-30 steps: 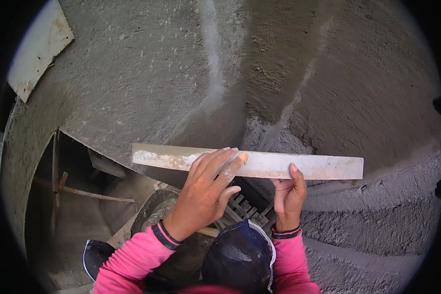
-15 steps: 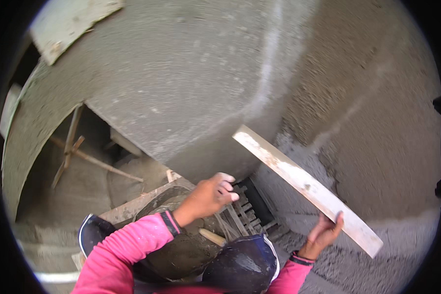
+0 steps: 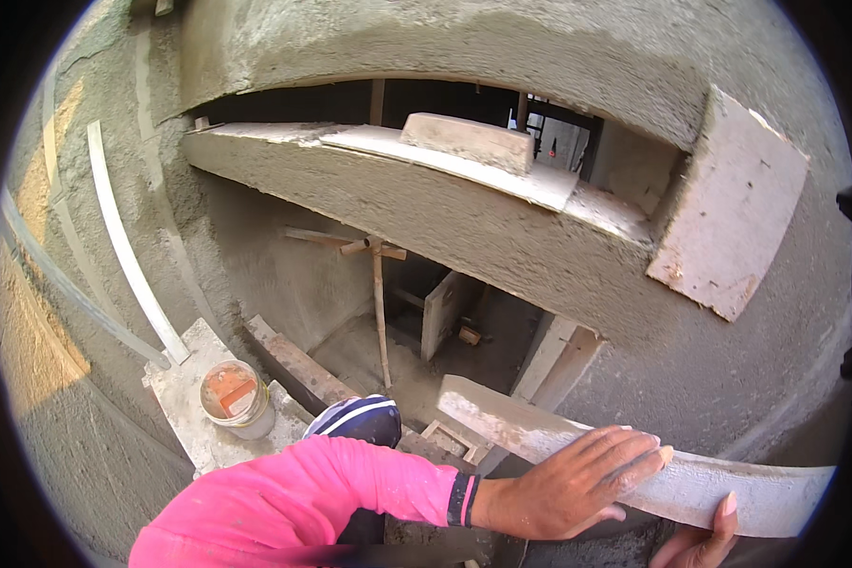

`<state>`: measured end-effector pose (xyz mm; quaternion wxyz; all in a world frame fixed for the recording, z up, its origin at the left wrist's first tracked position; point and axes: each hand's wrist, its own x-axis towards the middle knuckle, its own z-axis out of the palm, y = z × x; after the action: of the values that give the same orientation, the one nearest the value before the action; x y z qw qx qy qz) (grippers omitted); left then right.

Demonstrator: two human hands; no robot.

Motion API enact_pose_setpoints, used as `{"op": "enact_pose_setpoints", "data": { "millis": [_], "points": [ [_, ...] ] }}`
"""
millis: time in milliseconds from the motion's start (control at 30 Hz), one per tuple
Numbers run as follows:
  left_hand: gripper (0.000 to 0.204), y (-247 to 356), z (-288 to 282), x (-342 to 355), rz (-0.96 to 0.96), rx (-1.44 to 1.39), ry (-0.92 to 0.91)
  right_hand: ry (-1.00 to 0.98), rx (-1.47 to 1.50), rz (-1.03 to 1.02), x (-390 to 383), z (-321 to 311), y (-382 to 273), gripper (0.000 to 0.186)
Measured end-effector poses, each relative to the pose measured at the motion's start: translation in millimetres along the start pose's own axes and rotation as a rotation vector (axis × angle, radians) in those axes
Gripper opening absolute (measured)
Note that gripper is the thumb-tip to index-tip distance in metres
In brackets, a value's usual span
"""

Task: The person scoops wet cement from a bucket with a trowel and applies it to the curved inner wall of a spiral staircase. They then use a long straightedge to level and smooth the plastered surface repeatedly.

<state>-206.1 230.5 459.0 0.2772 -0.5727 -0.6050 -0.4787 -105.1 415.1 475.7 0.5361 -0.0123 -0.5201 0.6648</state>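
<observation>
A long, pale straightedge [image 3: 743,488], streaked with mortar, lies across the lower right of the view. My right hand [image 3: 705,547] grips its lower edge, the thumb up on its face and the other fingers mostly out of sight. Across the middle of the straightedge lies my left hand [image 3: 568,483], its fingers stretched out over the face and the thumb lower down. The left sleeve is pink with a dark cuff.
At the left a bucket [image 3: 235,398] with an orange thing inside stands on a board [image 3: 175,388]. A white strip [image 3: 128,237] leans on the wall. A foam-like block [image 3: 469,142] rests on the ledge ahead. A wooden post [image 3: 381,312] stands below the plastered beam [image 3: 398,204].
The view has swung left, bringing the bucket and ledge into sight. My left hand, apart from the straightedge before, now lies on it. My right hand still holds it.
</observation>
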Motion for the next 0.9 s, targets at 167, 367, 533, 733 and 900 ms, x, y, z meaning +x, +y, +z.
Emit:
{"op": "enact_pose_setpoints", "data": {
  "millis": [167, 367, 533, 733, 900],
  "points": [
    [0.083, -31.3, -164.6, -5.1, 0.018, 0.313, 0.154, -0.545, 0.030, 0.043, -10.3, 119.0, 28.0, 0.052],
    [0.086, -60.3, -390.9, -28.4, -0.218, 0.348, 0.353, -0.881, -0.908, -0.989, 74.2, 262.9, 45.5, 0.027],
    [0.087, -97.4, -528.9, -35.8, -0.238, 0.422, 0.287, -0.551, -0.943, -1.506, 91.4, 417.8, 51.4, 0.028],
    [0.084, -140.3, -628.1, -46.1, -0.355, 0.473, 0.142, -0.781, -0.999, -1.323, 46.5, 483.0, 66.7, 0.033],
    [0.082, -164.7, -666.3, -46.0, -0.442, 0.489, 0.064, -1.016, -1.372, -0.656, 57.1, 511.9, 100.3, 0.068]
  ]
}}
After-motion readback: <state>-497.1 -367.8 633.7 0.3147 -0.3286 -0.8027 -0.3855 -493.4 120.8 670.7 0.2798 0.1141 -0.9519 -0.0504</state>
